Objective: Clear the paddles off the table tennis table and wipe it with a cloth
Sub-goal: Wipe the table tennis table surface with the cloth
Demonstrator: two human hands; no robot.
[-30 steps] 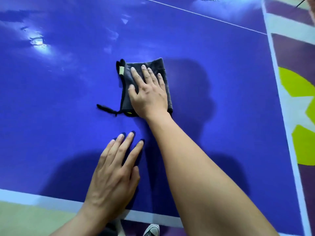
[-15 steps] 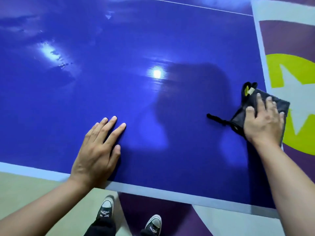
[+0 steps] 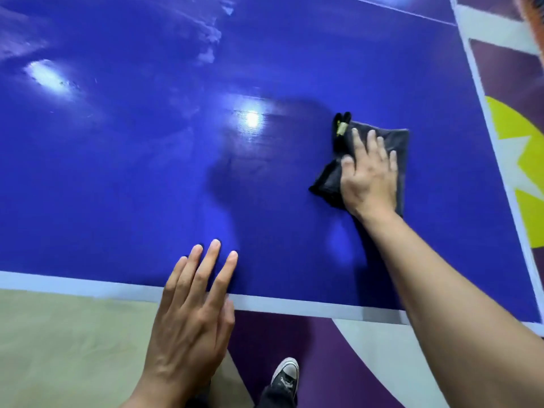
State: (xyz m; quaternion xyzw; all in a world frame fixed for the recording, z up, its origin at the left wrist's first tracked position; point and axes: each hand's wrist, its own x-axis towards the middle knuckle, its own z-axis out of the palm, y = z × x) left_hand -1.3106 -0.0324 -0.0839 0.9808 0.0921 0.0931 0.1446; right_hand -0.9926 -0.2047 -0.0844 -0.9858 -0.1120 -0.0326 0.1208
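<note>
A folded dark grey cloth (image 3: 401,148) with a small yellow tag lies flat on the glossy blue table tennis table (image 3: 147,172), towards its right side. My right hand (image 3: 368,175) presses down on the cloth with straight, spread fingers. My left hand (image 3: 194,313) rests flat over the table's white near edge, fingertips on the blue surface. No paddles are in view.
The table's white right edge line (image 3: 482,92) runs close to the cloth. Beyond it lies a purple floor with a yellow and white star pattern (image 3: 518,160). A black sneaker (image 3: 284,375) stands on the floor below the near edge.
My right hand has slid the cloth back left from the right edge onto the blue surface. My left hand has shifted towards the near edge.
</note>
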